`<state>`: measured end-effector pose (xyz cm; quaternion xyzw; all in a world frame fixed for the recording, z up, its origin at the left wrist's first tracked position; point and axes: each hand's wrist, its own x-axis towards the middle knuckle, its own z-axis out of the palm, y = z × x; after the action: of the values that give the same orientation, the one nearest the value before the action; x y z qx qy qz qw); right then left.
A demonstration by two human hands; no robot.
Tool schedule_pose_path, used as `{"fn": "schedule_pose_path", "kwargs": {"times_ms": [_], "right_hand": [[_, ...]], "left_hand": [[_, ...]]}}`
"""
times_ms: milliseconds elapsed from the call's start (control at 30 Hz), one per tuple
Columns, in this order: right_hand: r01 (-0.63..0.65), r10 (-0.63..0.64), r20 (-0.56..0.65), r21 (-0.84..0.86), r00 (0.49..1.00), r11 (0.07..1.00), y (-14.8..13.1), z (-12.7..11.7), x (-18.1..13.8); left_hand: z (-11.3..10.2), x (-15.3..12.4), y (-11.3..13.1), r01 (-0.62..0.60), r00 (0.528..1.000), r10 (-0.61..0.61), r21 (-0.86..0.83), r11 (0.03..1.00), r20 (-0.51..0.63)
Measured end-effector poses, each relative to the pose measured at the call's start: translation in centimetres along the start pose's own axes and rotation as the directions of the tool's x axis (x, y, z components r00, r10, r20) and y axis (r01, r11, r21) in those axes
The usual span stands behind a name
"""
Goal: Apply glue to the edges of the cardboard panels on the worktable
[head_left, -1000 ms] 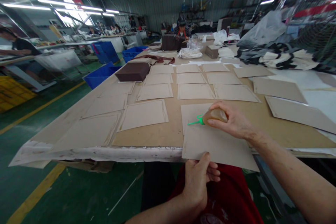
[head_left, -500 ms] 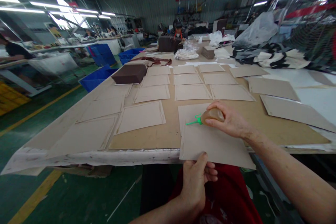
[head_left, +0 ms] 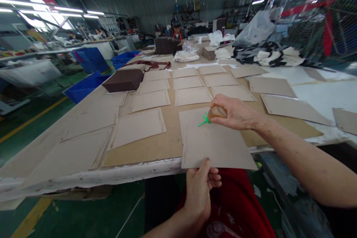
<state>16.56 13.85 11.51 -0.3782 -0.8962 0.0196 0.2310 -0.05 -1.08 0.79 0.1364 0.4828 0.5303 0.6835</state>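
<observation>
Glue bottle [head_left: 216,112], clamped in the right hand [head_left: 237,113], still points its green nozzle [head_left: 203,121] at the mid-frame cardboard sheet [head_left: 217,148], whose near edge the left hand [head_left: 199,189] keeps pinched off the table [head_left: 156,145].

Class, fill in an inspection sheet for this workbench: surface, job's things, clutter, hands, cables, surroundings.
Surface: table, brown board top, worn white front edge.
Job's things: card sheet overhanging the near edge; squeeze bottle, amber, green nozzle pointing at the sheet.
Clutter: rows of flat sheets; brown box; plastic bags; fabric pile.
Hands: left hand pinches the card sheet's near edge; right hand grips the squeeze bottle.
Cables: nothing seen on the table.
Surroundings: blue bins to the left; a person at the far end; green floor.
</observation>
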Motion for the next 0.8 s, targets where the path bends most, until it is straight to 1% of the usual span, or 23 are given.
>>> {"fn": "schedule_pose_path", "kwargs": {"times_ms": [200,367,500,700,800], "right_hand": [[-0.124,0.125,0.008,-0.077,0.992,0.989,2.6,-2.9,-3.7],[-0.211,0.209,-0.033,-0.092,0.977,0.973,4.2,-4.1,-6.7],[-0.270,0.266,-0.053,-0.083,0.963,0.959,4.4,-4.4,-7.9],[-0.302,0.297,-0.066,-0.081,0.953,0.950,4.1,-4.9,-8.9],[-0.305,0.300,-0.078,-0.068,0.951,0.950,4.0,-4.7,-8.8]], "left_hand": [[-0.1,0.1,0.1,0.010,1.000,-0.010,0.000,1.000,0.016],[-0.2,0.2,0.2,0.013,1.000,-0.013,0.003,1.000,0.028],[-0.2,0.3,0.1,0.006,1.000,-0.006,0.012,1.000,0.018],[-0.3,0.3,0.1,0.003,1.000,-0.003,0.016,1.000,0.025],[-0.3,0.3,0.1,-0.002,1.000,0.001,0.031,1.000,0.019]]}}
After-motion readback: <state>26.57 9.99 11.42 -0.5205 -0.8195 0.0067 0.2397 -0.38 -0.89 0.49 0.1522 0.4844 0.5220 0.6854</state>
